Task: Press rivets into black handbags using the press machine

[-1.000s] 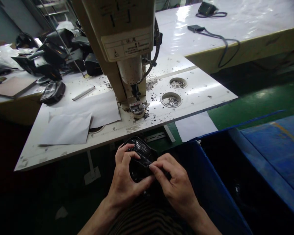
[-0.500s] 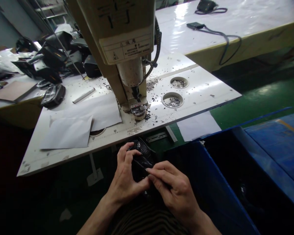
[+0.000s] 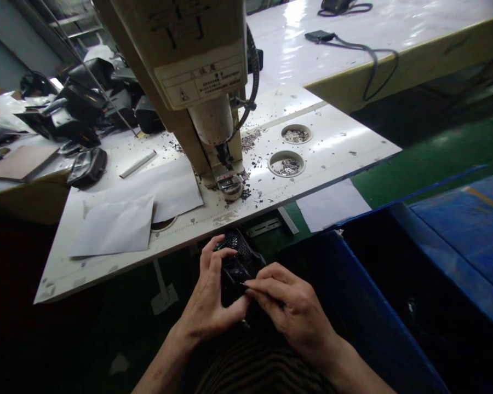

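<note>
A small glossy black bag [image 3: 240, 249] with a scale-like pattern is held low, just in front of the machine table's near edge. My left hand [image 3: 211, 295] is curled around its left side, fingers over the top and thumb at the near end. At the bag's near right edge, the fingertips of my right hand [image 3: 291, 306] are pinched together. A tiny shiny bit shows at that pinch, perhaps a zipper pull, but I cannot make it out for sure. The bag's underside is lost in shadow and behind my hands.
Ahead stands an industrial machine head [image 3: 205, 60] over a white table [image 3: 337, 148] strewn with dark scraps. Paper sheets [image 3: 115, 227] and a black pouch [image 3: 88, 167] lie left. Black bags [image 3: 82, 93] pile up behind. A blue bin [image 3: 365, 284] is at my right.
The view has shifted slightly. The bag has tilted a little, showing more of its right side, while both hands keep nearly the same hold at its near edge.
</note>
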Demonstrator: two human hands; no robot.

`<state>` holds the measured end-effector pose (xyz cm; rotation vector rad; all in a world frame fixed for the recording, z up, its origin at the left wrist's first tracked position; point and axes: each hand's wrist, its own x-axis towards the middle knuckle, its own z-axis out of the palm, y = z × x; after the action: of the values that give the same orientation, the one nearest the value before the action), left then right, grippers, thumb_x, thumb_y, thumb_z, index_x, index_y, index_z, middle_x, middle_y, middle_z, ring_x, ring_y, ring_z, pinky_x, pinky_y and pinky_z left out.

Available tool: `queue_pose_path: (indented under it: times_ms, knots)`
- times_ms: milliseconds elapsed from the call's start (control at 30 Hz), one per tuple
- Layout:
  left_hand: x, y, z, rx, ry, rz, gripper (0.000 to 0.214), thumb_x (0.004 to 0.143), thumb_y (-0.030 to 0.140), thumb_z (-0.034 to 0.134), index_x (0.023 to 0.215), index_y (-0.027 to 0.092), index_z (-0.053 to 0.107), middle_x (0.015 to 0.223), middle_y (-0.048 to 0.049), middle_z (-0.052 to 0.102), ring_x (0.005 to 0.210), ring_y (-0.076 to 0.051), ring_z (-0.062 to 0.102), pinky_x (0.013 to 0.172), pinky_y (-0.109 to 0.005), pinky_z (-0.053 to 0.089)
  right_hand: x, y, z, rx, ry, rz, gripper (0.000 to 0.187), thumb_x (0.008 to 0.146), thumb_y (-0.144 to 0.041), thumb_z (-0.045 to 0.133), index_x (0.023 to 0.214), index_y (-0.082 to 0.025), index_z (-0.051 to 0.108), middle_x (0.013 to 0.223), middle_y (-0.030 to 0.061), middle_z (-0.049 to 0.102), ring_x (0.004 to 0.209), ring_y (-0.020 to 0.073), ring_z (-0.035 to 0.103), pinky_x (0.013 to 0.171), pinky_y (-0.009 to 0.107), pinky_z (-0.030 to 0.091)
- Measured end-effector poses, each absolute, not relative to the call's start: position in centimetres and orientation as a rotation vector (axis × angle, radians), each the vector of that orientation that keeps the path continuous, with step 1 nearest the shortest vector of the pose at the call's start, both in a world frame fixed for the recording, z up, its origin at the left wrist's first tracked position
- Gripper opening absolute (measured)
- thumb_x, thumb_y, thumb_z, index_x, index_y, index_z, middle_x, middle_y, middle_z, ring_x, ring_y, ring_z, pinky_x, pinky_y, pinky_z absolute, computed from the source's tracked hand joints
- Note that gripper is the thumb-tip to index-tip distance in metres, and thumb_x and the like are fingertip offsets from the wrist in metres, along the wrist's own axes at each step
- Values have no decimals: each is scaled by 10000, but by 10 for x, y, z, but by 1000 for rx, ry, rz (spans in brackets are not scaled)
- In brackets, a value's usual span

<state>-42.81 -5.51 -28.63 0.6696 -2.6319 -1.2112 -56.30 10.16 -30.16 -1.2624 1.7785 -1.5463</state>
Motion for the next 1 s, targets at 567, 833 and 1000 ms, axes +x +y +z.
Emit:
queue_pose_path:
  times_ms: [567, 833, 1000]
  knots:
    - [-437, -42, -289, 648, -2584, -1212, 842, 760, 262, 660, 1519, 311, 301, 1674, -88, 150, 1548, -352, 207, 1246, -632, 277, -566, 95, -291, -806, 1958, -1603, 145, 840, -178, 844, 832, -247, 717, 778, -58, 616, 673, 110, 589, 620, 238, 458]
    - [-438, -42, -295, 640, -2499, -1246, 814, 753, 240, 644, 1504, 322, 340, 1632, -79, 236, 1526, -342, 238, 1252, -637, 246, -558, 89, -306, -642, 2332, -1580, 483, 665, -314, 964, 988, -241, 612, 923, -14, 555, 734, 174, 538, 659, 314, 505]
    - [-434, -45, -295, 584, -2432, -1372, 641, 893, 419, 616, 1492, 357, 397, 1634, -57, 241, 1529, -342, 234, 1248, -622, 242, -565, 90, -323, -606, 2074, -1588, 721, 753, -470, 882, 1376, -289, 569, 1448, 68, 509, 1315, 294, 519, 1145, 470, 455]
